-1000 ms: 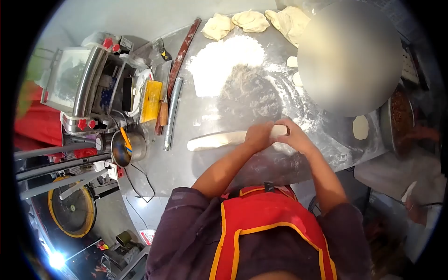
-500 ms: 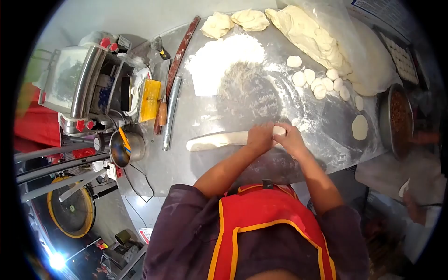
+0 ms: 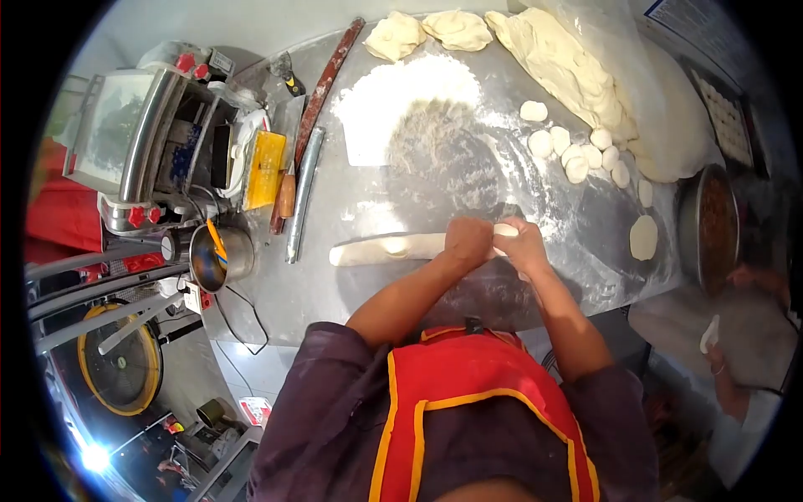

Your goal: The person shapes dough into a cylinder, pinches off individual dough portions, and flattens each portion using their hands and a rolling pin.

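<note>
A long roll of dough point(image 3: 376, 249) lies across the metal table in front of me. My left hand point(image 3: 468, 239) is wrapped round the roll near its right end. Beside it, my right hand point(image 3: 520, 246) grips the short end that pokes out past my left fist. The two hands nearly touch, and the dough between them is mostly hidden. Up and to the right sit several small dough pieces point(image 3: 576, 169), and a flattened dough round point(image 3: 643, 238) lies farther right. White flour point(image 3: 376, 109) is heaped beyond the roll.
Left of the dough lie a metal rod point(image 3: 304, 197), a dark red stick point(image 3: 328, 74) and a yellow scraper point(image 3: 264, 171). A dough machine point(image 3: 142, 142) and a pot point(image 3: 238, 253) stand farther left. Large dough point(image 3: 569, 71) rests at the back. At right, a co-worker's hand point(image 3: 747, 279) is near a filling bowl point(image 3: 701, 276).
My right hand has closed further round the end of the roll, against my left fist. The co-worker's other hand at right has come further into view, holding a pale piece. The view has shifted slightly.
</note>
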Motion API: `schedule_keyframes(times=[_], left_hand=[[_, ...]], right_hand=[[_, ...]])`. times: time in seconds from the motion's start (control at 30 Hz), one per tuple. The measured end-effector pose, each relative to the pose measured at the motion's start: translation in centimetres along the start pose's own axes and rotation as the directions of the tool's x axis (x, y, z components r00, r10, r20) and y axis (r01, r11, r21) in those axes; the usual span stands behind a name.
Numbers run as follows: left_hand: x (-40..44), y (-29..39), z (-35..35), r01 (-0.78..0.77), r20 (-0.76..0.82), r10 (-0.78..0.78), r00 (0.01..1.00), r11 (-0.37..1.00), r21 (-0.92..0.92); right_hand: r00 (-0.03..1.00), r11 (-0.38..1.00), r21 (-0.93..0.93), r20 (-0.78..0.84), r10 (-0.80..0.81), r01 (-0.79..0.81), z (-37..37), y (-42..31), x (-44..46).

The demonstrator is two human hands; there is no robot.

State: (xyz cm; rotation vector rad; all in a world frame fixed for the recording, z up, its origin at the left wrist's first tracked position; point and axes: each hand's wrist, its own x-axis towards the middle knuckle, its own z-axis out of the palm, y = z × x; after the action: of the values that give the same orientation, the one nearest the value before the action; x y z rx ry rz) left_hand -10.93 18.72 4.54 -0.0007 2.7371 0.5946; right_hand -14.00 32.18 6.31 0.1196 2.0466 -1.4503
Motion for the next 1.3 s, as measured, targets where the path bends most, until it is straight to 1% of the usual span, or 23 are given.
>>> schedule_keyframes(times=[0.07, 0.17, 0.27, 0.3, 0.33, 0.4, 0.43, 0.5, 0.6, 0.63, 0.7, 0.73, 0.77, 0.8, 0.83, 0.9, 0.93, 0.97, 1.07, 1.17, 1.2, 1.27, 1.3], left_hand=[[0.6, 0.0, -0.1, 0.019, 0.075, -0.021, 0.997, 1.000, 0.015], [1.4, -0.5, -0.4, 0.037, 0.056, -0.039, 0.998, 0.999, 0.037], [3.1, -3.2, 0.4, 0.210, 0.000, -0.211, 0.977, 0.972, -0.103], [2.4, -2.5, -1.2, 0.216, -0.006, -0.219, 0.976, 0.966, -0.142], [1.8, -2.4, -1.2, 0.179, -0.050, -0.190, 0.981, 0.968, -0.176], [0.8, -2.0, -1.2, 0.103, -0.161, -0.145, 0.976, 0.965, -0.243], [0.1, -2.1, -0.5, 0.051, -0.276, -0.104, 0.956, 0.980, -0.191], [-1.4, -2.8, 0.5, -0.033, -0.481, -0.001, 0.877, 0.997, -0.063], [-2.9, -3.5, 0.1, 0.139, -0.308, -0.158, 0.938, 0.987, -0.081], [-3.0, -3.8, 0.2, 0.131, -0.289, -0.152, 0.945, 0.987, -0.091], [-2.6, -4.6, 0.6, 0.112, -0.256, -0.139, 0.957, 0.987, -0.119], [-2.4, -5.3, 1.0, 0.042, -0.279, -0.089, 0.956, 0.985, -0.170], [-2.3, -6.0, 1.6, -0.028, -0.302, -0.041, 0.952, 0.975, -0.220], [-2.6, -6.4, 2.2, -0.094, -0.319, 0.002, 0.948, 0.958, -0.273], [-2.9, -6.1, 1.7, -0.093, -0.269, 0.001, 0.963, 0.939, -0.330], [-3.0, -6.0, 0.5, -0.091, -0.173, 0.018, 0.985, 0.900, -0.426], [-3.1, -6.0, 0.6, -0.110, -0.201, 0.030, 0.979, 0.908, -0.405], [-3.1, -5.8, 0.7, -0.127, -0.227, 0.040, 0.973, 0.914, -0.384], [-3.6, -4.5, 0.7, -0.099, -0.282, 0.012, 0.959, 0.950, -0.296], [-3.3, -3.8, 1.9, -0.085, -0.372, 0.012, 0.928, 0.980, -0.180], [-3.3, -3.6, 1.9, -0.087, -0.409, 0.023, 0.912, 0.987, -0.138], [-3.1, -3.4, 1.9, -0.052, -0.373, 0.001, 0.928, 0.990, -0.128], [-3.1, -3.2, 1.6, -0.035, -0.355, -0.011, 0.935, 0.992, -0.122]], right_hand=[[0.997, 0.989, 0.134, 0.058, 0.055, -0.062, -0.3, -0.2, 0.0], [0.977, 0.955, 0.267, 0.198, 0.074, -0.126, -2.1, -0.6, 0.2], [0.989, 0.936, 0.333, 0.123, 0.080, -0.117, -4.2, -5.1, 0.8], [0.992, 0.974, 0.225, 0.126, -0.003, -0.025, -5.2, -4.7, 3.1], [0.992, 0.972, 0.234, 0.124, -0.005, -0.025, -5.5, -4.9, 4.6], [0.969, 0.967, -0.083, -0.038, -0.245, 0.242, -4.7, -3.9, 8.2], [0.922, 0.889, -0.299, -0.070, -0.382, 0.345, -4.1, -3.8, 9.7], [0.774, 0.589, -0.676, -0.044, -0.632, 0.442, -2.6, -3.4, 11.9], [0.802, 0.450, -0.813, 0.032, -0.597, 0.368, -2.0, -2.8, 12.3], [0.729, 0.376, -0.834, 0.044, -0.684, 0.403, -2.0, -3.0, 12.1], [0.635, 0.344, -0.820, 0.030, -0.772, 0.457, -2.0, -4.0, 10.3], [0.583, 0.322, -0.814, 0.024, -0.812, 0.483, -2.0, -4.6, 9.0], [0.755, 0.557, -0.669, 0.010, -0.656, 0.492, -1.7, -4.6, 7.8], [0.889, 0.764, -0.494, 0.047, -0.455, 0.416, -1.2, -4.1, 6.2], [0.964, 0.915, -0.306, 0.128, -0.234, 0.263, -0.8, -3.4, 4.7], [0.945, 0.983, -0.126, 0.315, -0.089, 0.135, 0.1, -2.0, 2.6], [0.911, 0.997, -0.044, 0.410, -0.036, 0.060, 0.5, -1.6, 2.2], [0.921, 0.999, 0.009, 0.388, -0.045, 0.045, 0.9, -1.2, 2.0], [0.963, 0.999, -0.044, 0.269, -0.009, 0.021, 2.2, 0.1, 1.0], [0.963, 0.906, -0.332, 0.138, -0.231, 0.264, 2.7, -0.3, -0.4], [0.958, 0.896, -0.340, 0.119, -0.260, 0.285, 2.9, -0.6, -0.8], [0.943, 0.874, -0.358, 0.083, -0.321, 0.329, 3.1, -1.2, -1.3], [0.948, 0.881, -0.351, 0.085, -0.307, 0.316, 3.0, -1.2, -1.3]])
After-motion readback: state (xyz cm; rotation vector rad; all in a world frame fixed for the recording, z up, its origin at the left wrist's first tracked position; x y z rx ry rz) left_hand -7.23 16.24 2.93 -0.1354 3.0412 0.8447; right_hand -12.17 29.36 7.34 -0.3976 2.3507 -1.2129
